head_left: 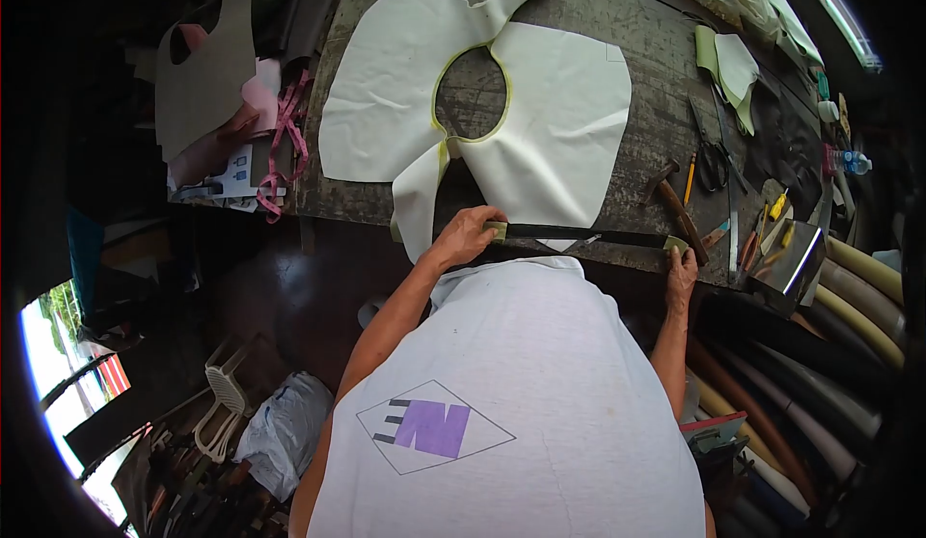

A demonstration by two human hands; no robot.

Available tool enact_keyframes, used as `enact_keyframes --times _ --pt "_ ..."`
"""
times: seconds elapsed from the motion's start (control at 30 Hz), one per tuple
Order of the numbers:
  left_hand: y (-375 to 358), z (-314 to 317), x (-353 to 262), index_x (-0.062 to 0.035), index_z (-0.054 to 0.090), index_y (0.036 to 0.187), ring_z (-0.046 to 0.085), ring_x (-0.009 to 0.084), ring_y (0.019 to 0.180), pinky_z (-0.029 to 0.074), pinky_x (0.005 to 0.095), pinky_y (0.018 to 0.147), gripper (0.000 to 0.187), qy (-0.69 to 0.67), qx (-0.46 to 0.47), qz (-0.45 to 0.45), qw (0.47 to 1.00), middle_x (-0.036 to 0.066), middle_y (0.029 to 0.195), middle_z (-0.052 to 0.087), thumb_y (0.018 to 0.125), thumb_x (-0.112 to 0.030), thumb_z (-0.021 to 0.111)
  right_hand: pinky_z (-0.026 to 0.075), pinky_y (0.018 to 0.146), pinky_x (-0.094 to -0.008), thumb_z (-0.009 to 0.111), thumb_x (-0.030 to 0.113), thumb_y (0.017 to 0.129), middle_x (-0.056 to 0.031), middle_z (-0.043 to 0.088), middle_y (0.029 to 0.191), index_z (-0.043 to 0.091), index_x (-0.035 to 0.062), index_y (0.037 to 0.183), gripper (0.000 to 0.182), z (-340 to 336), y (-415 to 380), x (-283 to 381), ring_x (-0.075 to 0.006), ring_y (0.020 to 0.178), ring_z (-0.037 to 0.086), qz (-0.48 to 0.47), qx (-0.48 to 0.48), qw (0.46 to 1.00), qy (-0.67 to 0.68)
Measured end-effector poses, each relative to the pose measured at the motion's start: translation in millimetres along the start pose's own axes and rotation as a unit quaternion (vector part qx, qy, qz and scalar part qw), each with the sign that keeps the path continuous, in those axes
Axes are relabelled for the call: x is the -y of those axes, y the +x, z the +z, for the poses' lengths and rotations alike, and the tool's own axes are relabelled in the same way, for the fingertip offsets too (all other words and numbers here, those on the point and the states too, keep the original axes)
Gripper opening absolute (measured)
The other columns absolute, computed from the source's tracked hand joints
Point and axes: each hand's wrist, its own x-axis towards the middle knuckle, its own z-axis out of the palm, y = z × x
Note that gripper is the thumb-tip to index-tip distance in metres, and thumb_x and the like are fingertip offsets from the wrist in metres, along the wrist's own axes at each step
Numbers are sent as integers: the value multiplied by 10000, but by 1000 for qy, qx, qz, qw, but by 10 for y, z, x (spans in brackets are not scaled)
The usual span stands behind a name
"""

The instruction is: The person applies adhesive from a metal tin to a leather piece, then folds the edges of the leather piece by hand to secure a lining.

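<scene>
A long black strip with small yellow-green ends runs along the near edge of the workbench. My left hand has its fingers closed on the strip's left end. At the other end, my right hand pinches the yellow-green tip. Just beyond the strip lies a large white sheet piece with yellow-green edging around an oval opening. One narrow white flap of it hangs down beside my left hand. A hammer rests on the bench close to my right hand.
The dark workbench carries a pencil, scissors and a metal ruler at right. Pink ribbon and cut pieces lie at left. Rolls of material are stacked at lower right. A white plastic chair stands lower left.
</scene>
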Motion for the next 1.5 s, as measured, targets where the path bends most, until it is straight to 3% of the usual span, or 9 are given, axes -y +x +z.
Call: enact_keyframes --times 0.17,0.27,0.47,0.57,0.67,0.8,1.0,1.4,1.5 --pt "98 -16 146 0 609 1142 631 357 1029 487 424 899 317 60 46 62 995 206 1072 655 842 -23 507 431 680 -249 500 188 1032 7 603 872 611 46 1085 187 72 -22 -186 -81 740 513 21 -68 997 1" --pt "136 -5 187 6 591 1174 624 353 1056 480 429 921 339 96 53 68 992 206 1099 649 854 -35 489 442 688 -260 492 164 1007 -8 612 867 600 36 1020 168 151 -16 -191 -89 748 531 27 -108 993 -25" --pt "-265 -541 -96 16 616 1140 653 263 948 509 364 879 266 32 -11 22 999 148 1017 668 904 -78 535 493 780 -335 486 74 905 -108 604 1010 543 7 1242 349 145 -3 -416 -209 838 598 -8 -140 988 -59" --pt "-537 -918 18 12 644 1058 634 136 774 523 296 729 174 -106 -97 -103 984 67 908 677 932 -62 550 494 867 -402 473 64 883 -202 558 1149 505 3 1322 444 307 -160 -218 -326 962 608 -65 -326 872 -359" --pt "-643 -1178 535 -29 656 1009 591 77 713 476 233 638 125 -174 -299 -197 917 10 851 648 952 -76 555 481 901 -435 478 44 872 -252 519 1210 510 -5 1315 447 517 -249 281 -388 1035 585 -133 -267 903 -309" --pt "-563 -1395 1527 20 584 1148 627 273 957 524 404 793 359 -8 -466 -267 843 169 1074 594 898 -222 666 527 797 -362 589 93 906 -176 557 1146 515 7 1313 422 1106 -220 953 -255 903 617 -127 -50 964 -226" --pt "-22 -1724 1164 57 416 1316 487 431 1205 509 508 889 782 168 -462 -461 739 268 1270 443 778 -357 804 485 925 -407 632 131 894 -218 524 1217 486 11 1350 494 1729 279 1271 -323 1064 573 -128 -2 961 -246" --pt "-180 -1869 1392 82 496 1233 582 449 1101 480 490 945 552 14 -408 -382 829 277 1179 587 748 -110 676 361 1081 -488 701 303 854 -245 432 1365 407 52 1442 704 2185 2172 1625 -417 1278 414 -174 -60 933 -310" --pt "-279 -1753 1155 72 437 1327 508 439 1210 435 489 1005 663 195 -409 -423 785 282 1296 492 762 -142 711 360 1085 -480 704 342 848 -232 430 1372 413 67 1448 722 2235 2385 1703 -405 1261 426 -165 -56 923 -342"
